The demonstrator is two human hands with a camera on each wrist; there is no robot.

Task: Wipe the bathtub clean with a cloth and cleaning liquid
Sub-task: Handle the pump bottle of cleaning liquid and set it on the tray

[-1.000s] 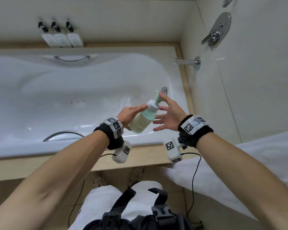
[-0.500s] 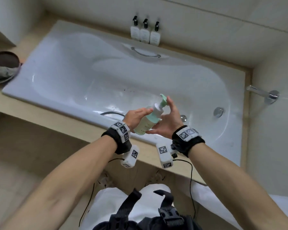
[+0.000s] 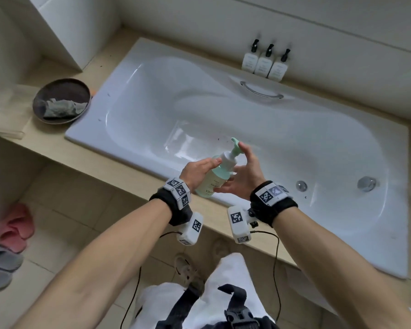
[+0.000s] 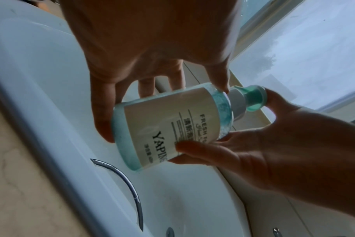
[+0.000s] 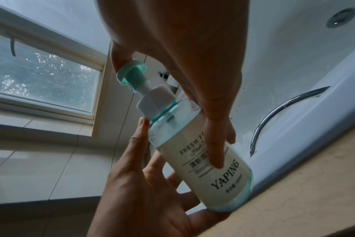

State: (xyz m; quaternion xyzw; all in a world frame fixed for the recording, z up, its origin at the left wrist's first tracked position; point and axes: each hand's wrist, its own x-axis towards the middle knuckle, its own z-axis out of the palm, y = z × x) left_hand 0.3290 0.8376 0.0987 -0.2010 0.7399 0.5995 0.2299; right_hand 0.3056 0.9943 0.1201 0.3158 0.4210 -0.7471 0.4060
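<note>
Left hand: the left hand [image 3: 197, 170] is wrapped round the body of the pump bottle [image 3: 215, 178], thumb on one side and fingers on the other, as seen in the left wrist view; the bottle is steadied this way, it is judged, so the pump can be worked.
Right hand: the right hand [image 3: 243, 176] is cupped against the same bottle from about 3 o'clock, its fingers curled along the label while one fingertip is laid on the green pump head [image 3: 235, 147]; a press appears to be prepared.
Pump bottle: it is held tilted, base toward the near rim and nozzle aimed toward 12 o'clock over the basin, presumably so the liquid is delivered into the tub and not onto the ledge.
Bathtub: the white bathtub [image 3: 259, 129] is spread beyond the hands; small dark specks are seen on its floor just past the nozzle, which may be why this spot is chosen.
Drain fittings: two round metal fittings [image 3: 366, 184] are set in the tub wall at about 3 o'clock of the hands.
Cloth: a grey cloth [image 3: 62, 109] is left crumpled in a dark round dish [image 3: 57, 87] on the ledge at about 10 o'clock, well apart from both hands; it is not yet taken up.
Far ledge: three white dispensers [image 3: 263, 64] are lined up at about 1 o'clock, behind the chrome grab handle [image 3: 261, 91].
</note>
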